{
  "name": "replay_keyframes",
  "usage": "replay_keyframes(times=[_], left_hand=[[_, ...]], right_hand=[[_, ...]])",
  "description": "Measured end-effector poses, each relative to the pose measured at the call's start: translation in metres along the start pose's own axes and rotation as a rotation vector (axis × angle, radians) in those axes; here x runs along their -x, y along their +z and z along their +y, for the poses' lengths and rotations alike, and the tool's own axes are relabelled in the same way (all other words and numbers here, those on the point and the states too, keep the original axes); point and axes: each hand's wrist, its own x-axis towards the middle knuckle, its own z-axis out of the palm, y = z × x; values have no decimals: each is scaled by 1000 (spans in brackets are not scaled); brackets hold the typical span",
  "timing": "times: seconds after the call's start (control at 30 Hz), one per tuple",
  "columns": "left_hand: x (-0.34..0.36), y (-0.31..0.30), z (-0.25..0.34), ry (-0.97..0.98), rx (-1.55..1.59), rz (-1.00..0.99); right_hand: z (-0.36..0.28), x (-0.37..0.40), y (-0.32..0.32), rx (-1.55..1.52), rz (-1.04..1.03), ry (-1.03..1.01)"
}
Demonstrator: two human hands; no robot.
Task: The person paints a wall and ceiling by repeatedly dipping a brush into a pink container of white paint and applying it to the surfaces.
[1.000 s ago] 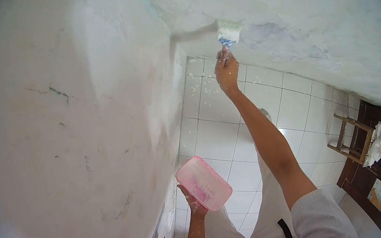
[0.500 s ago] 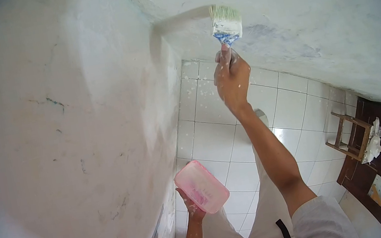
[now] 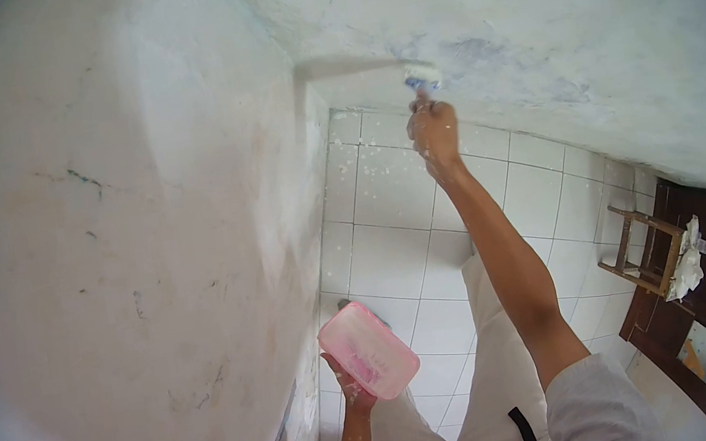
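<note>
- Firstly, right hand [image 3: 434, 127], upper centre of the frame: fingers closed round the handle of a paintbrush [image 3: 422, 76].
- Paintbrush: bristles blurred, against or very near the far wall [image 3: 622, 44]; contact cannot be confirmed.
- Left hand [image 3: 353, 389], lower centre-left: clamped on the side of a pink tub [image 3: 368, 352]; grip partly hidden beneath.
- Pink tub: uncovered, whitish coating inside, deeper pink patch visible.
- Far wall: bluish-grey patches right of the brush.
- Left wall [image 3: 106, 308], left of frame: cracks and dark marks noted.
- Tiled floor [image 3: 392, 256], centre: white specks, upper portion.
- Wooden stool [image 3: 646, 251], right of frame: white crumpled material [image 3: 688, 267] at its right side.
</note>
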Motion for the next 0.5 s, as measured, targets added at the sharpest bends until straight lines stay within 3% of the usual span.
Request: replay_keyframes(times=[0.13,0.2,0.27,0.37,0.43,0.47,0.5], left_hand=[[0,11,4,-26,3,-26],[2,23,5,71,-115,-1],[-1,3,6,63,-53,-9],[0,-1,4,71,0,-12],[-2,12,3,83,-13,-2],[-2,20,3,89,-37,9],[-1,24,2,96,-60,20]], right_hand=[[-96,62,-7,43,16,-177],[-93,65,-4,56,32,-244],[-58,51,4,88,110,-605],[17,-10,15,312,102,-411],[108,-48,31,321,154,-415],[122,-47,32,325,152,-412],[135,-45,32,277,62,-84]])
